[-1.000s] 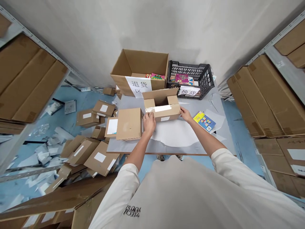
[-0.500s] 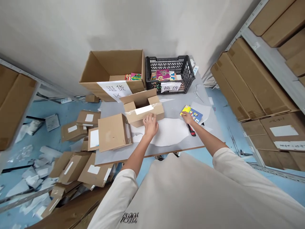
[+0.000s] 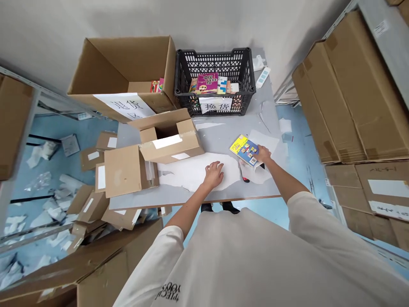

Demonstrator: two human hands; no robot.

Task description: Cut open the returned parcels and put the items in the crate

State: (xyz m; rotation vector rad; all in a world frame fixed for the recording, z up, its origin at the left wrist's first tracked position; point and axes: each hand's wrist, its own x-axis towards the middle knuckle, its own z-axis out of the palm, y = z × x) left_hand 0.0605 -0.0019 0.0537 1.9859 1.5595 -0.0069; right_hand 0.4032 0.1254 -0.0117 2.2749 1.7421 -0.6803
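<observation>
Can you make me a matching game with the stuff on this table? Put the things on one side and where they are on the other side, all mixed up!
Things:
1. black crate
2. small open box
3. colourful booklet
4. left hand

Places:
A. lying flat on the white paper
B. at the back of the table, with books inside
C. touched at its edge by the right hand
D. in the middle, flaps up, beside a closed flat box

Pairs: 1-B, 2-D, 3-C, 4-A
</observation>
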